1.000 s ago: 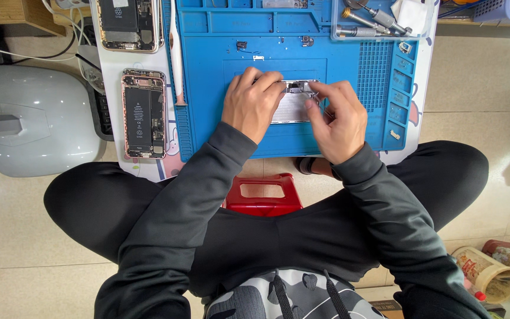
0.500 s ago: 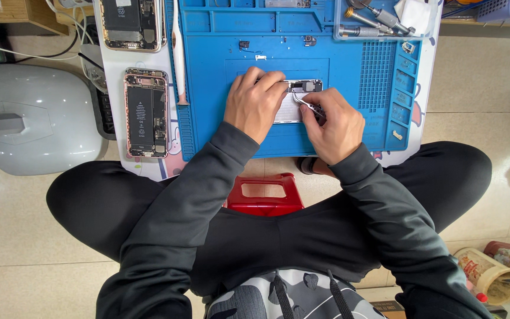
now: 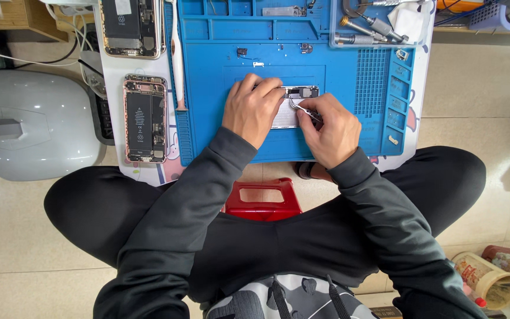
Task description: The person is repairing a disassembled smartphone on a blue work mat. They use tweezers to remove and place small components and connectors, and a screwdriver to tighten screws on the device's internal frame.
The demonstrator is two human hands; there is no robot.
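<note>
Tweezers (image 3: 302, 110) pinched in the right hand (image 3: 333, 131) probe the phone (image 3: 293, 106) mid-frame; left hand (image 3: 254, 109) presses it to the mat (image 3: 349, 127). Seemingly part removal; steady lifting next.

1. A white rectangular label sits on the black battery of the opened phone (image 3: 131, 26) at the table's top left.
2. The rose-edged opened phone (image 3: 144, 118) below it has faint pale print on its black battery.
3. A tan cylindrical package (image 3: 482, 277) with red print lies on the floor, lower right.
</note>
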